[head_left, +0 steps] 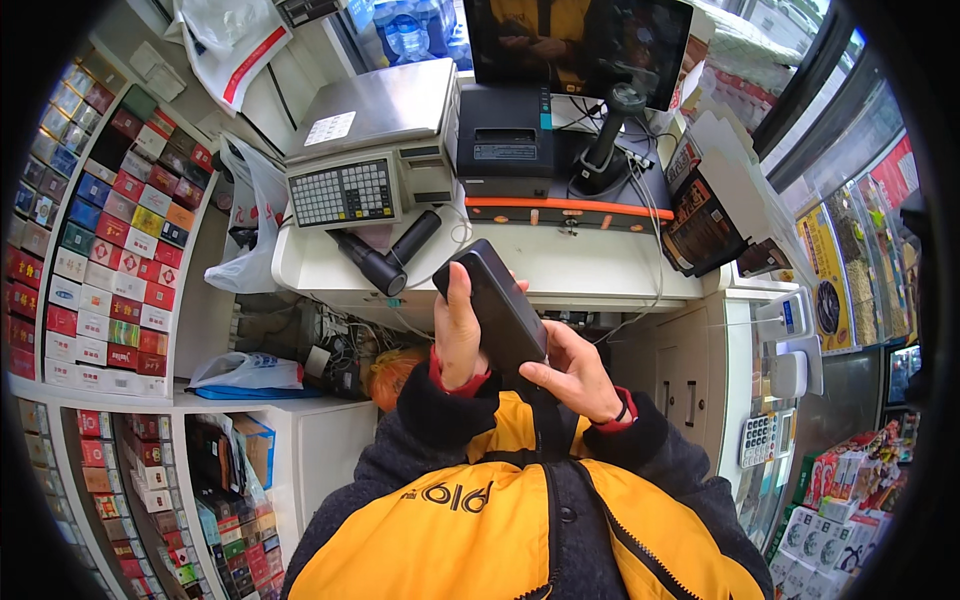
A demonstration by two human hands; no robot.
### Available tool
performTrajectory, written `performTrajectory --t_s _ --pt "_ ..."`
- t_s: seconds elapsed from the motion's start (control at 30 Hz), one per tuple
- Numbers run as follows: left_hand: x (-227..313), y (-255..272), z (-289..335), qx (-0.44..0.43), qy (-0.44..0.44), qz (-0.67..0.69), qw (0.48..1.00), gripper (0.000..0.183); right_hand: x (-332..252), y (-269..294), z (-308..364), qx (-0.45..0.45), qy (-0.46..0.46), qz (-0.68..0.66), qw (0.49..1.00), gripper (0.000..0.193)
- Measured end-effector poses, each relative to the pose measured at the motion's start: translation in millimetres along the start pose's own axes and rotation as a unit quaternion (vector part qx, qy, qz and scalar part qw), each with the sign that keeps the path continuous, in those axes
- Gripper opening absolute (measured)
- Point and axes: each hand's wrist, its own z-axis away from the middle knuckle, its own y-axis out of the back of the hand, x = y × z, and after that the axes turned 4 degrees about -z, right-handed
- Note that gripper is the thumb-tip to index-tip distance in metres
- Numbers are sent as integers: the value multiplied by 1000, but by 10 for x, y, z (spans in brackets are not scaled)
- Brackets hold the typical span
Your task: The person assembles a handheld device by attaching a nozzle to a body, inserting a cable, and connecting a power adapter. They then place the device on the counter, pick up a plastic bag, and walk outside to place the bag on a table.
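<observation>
Both my hands are on a black smartphone (497, 310), tilted in front of my chest with its dark screen up. My left hand (461, 335) wraps it, the thumb along its left edge and fingertips showing past its right edge. At the lower right side of the phone, my right hand (578, 374) holds on, thumb by the bottom end and other fingers partly hidden behind it. Beyond the phone, a black handheld barcode scanner (377, 262) lies on the white counter (545, 268).
A weighing scale (362, 150) stands on the counter beside a black receipt printer (505, 140). Behind are a monitor (570, 45) and a scanner on a stand (606, 140). Shelves of small boxes (110, 255) line the left. A calculator (764, 440) sits at the right.
</observation>
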Motion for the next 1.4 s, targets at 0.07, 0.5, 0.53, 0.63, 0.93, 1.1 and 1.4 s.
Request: performTrajectory --t_s 0.07,0.5,0.53,0.63,0.93,1.1,1.4 --pt "-6 -7 -9 -2 28 20 999 72 -39 24 10 -4 -27 -28 999 48" --pt "37 -52 20 -71 30 26 997 69 76 175 25 27 -76 -82 993 34" --pt "27 -58 23 -74 27 20 997 68 93 182 24 28 -78 -108 991 36" --pt "-26 -63 38 -97 16 8 995 65 127 198 17 25 -74 -163 984 43" --pt "-9 -146 127 -231 -70 -51 969 57 506 469 23 -117 -135 -449 876 74" --pt "24 -374 235 -202 -107 -187 955 75 261 345 -31 -4 -141 -327 935 66" --pt "-184 -521 219 -176 -211 -343 898 85 400 394 -59 62 54 -112 990 42"
